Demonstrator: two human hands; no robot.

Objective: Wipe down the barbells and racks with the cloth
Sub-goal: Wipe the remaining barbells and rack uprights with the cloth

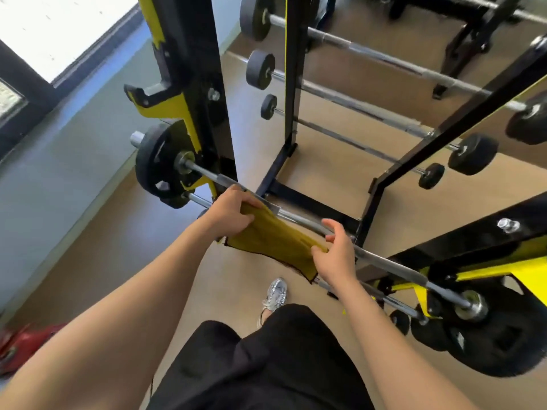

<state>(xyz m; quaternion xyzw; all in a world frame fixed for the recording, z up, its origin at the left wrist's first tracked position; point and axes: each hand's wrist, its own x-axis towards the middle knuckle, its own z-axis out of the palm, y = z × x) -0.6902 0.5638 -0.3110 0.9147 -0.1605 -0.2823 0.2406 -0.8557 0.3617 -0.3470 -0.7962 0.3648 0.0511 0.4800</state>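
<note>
Presently, both hands are stretching the cloth [275,244] just beside the barbell [390,266]: the left hand [233,214] is gripping one end, the right hand [334,257] is pinching the other, possibly touching the barbell.

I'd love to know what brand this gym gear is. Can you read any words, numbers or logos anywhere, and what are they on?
No text here can be read.
Left weight plate: any raised marking is too blurred to read.
Right weight plate: the same, blurred.
Rack upright: only yellow and black paint, no label visible.
Cloth: plain yellow, no print visible.
</note>
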